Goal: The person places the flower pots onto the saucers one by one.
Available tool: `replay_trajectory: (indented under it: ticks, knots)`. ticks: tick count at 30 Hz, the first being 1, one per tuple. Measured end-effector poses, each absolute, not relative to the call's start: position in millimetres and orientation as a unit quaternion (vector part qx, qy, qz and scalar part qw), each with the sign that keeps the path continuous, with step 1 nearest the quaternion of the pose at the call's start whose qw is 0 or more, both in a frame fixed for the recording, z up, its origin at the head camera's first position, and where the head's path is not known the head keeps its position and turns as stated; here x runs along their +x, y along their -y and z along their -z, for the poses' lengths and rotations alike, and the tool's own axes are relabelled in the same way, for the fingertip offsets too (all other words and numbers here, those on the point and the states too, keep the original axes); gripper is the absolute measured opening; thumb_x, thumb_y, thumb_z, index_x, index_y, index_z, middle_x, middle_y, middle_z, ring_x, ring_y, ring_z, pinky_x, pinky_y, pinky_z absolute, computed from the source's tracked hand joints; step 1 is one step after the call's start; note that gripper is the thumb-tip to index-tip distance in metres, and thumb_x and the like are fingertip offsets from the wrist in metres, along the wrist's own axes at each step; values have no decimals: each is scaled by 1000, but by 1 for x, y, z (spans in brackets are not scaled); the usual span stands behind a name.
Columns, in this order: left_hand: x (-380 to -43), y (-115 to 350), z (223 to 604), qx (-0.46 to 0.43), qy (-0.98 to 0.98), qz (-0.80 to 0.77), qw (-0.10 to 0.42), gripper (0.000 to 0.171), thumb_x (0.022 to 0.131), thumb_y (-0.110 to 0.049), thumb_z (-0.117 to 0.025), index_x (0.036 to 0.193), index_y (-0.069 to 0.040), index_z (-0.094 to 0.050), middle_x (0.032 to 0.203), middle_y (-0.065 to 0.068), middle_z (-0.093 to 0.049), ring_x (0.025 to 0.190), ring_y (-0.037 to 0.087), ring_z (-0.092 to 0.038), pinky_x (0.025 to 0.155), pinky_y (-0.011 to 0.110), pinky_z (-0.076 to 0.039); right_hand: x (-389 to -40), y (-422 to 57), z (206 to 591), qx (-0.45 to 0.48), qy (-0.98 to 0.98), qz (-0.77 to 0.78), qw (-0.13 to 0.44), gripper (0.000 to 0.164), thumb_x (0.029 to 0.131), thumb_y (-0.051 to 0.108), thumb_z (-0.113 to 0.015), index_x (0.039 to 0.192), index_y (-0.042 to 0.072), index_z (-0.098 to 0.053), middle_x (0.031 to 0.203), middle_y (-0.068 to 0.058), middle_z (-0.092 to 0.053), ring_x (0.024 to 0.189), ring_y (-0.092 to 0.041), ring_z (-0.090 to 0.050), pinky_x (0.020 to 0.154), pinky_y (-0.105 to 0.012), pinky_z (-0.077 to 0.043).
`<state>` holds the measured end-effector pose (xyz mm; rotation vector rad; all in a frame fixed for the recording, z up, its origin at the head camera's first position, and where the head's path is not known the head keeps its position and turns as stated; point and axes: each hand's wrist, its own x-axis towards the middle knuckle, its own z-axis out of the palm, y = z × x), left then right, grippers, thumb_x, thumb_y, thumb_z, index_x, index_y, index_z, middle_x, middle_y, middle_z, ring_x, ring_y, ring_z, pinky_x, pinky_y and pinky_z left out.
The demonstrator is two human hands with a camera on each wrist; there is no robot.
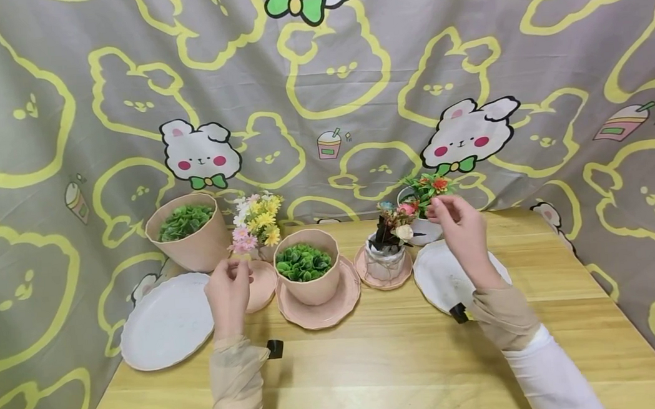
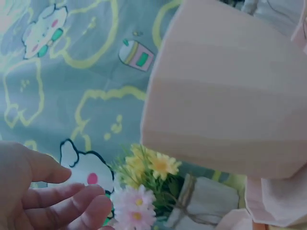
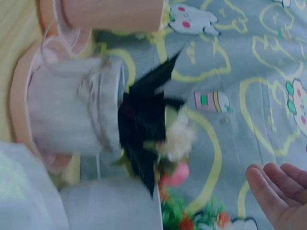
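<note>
My left hand (image 1: 229, 298) hovers over the right edge of a white plate (image 1: 163, 324), fingers loosely bent with nothing between them. Just beyond it stand yellow, white and pink flowers (image 1: 257, 224) in a small pot wrapped with cord (image 2: 206, 199). Raised at the right, my right hand (image 1: 463, 237) is bare too, its relaxed fingers (image 3: 271, 189) apart from the pots. In the head view it overlaps a white pot (image 1: 426, 231) of red-flowered greenery. Left of it, a dried-look flower arrangement with a black wrap (image 3: 141, 122) fills a whitish pot (image 1: 385, 265) on a pink saucer (image 1: 366, 277).
A pink pot (image 1: 310, 287) with green leaves stands on a pink saucer (image 1: 320, 320) at the middle. A larger pink pot (image 1: 195, 250) is at the back left. Another white plate (image 1: 439, 279) lies under the right forearm. A patterned curtain (image 1: 354, 184) borders the wooden table (image 1: 372, 377).
</note>
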<state>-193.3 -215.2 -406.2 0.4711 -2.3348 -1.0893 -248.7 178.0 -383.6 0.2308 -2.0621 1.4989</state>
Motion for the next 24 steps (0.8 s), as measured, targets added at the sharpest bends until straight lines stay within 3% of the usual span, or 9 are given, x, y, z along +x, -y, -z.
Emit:
replay_trajectory:
  ticks: [6,14,20,24]
  knots:
    - [-189,205,396,162,849,417,282,25,97,-29,-56,103,-9,-69,86,10,-75,75,24,-73,67,30,-52,-245,-207,389,32,775,-558,293,33,99,27,-56,111,-3,-65,97,-20,-71,77,2,-68,73,-16,-58]
    - [-181,186,383,108,853,422,287,21,96,-24,-60,101,-6,-69,81,11,-75,68,19,-71,63,20,-47,-242,-238,396,-5,772,-547,324,29,98,26,-57,106,-1,-66,83,16,-67,74,6,-67,71,-11,-56]
    - [-178,171,381,57,851,439,282,16,96,-21,-61,94,-7,-69,77,10,-73,63,8,-64,62,18,-46,-238,-256,400,-17,764,-547,341,28,99,20,-56,106,-6,-64,80,22,-64,73,7,-67,70,-10,-55]
    - [-179,164,382,18,845,448,291,15,95,-17,-62,92,-5,-70,75,11,-72,65,12,-63,61,17,-49,-232,-263,402,-27,762,-547,345,19,99,15,-54,102,-1,-65,79,24,-63,70,10,-65,69,-7,-54]
